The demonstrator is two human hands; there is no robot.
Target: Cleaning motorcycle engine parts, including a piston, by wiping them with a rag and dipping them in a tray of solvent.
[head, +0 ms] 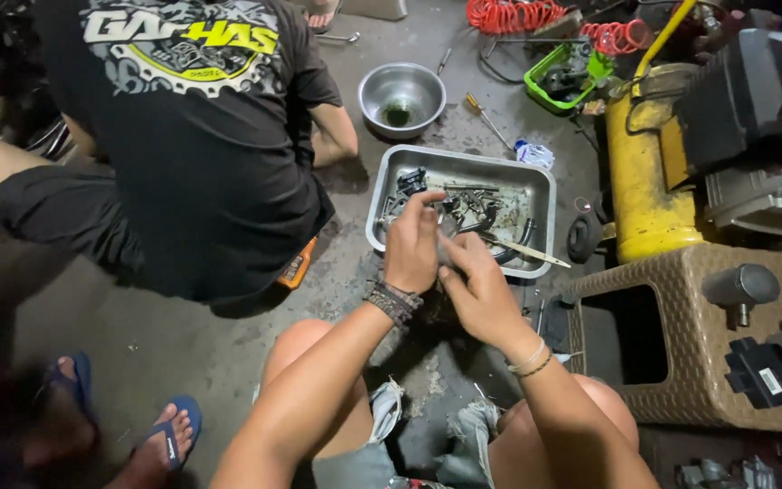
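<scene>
- L hand (412,246), braided wristband: fingers curled down into metal tray (536,186), gripping a small dark part; can't tell which.
- R hand (480,292) at its 4 o'clock, touching it, fingers pinched on sth small, hidden.
- Tray holds oily parts + tools (463,204).
- Steel bowl (401,98) at tray's 11 o'clock.
- Co-worker in black tee (201,136) squats at 9 o'clock.

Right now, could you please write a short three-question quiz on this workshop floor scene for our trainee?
1. True or false: both hands reach into the rectangular metal tray.
2. Which lies just beyond the tray: A) round steel bowl B) glass jar?
3. What colour is the compressor tank on the right?

Key: 1 true: left hand and right hand are over the small dark parts. 2 A. 3 yellow.
</scene>
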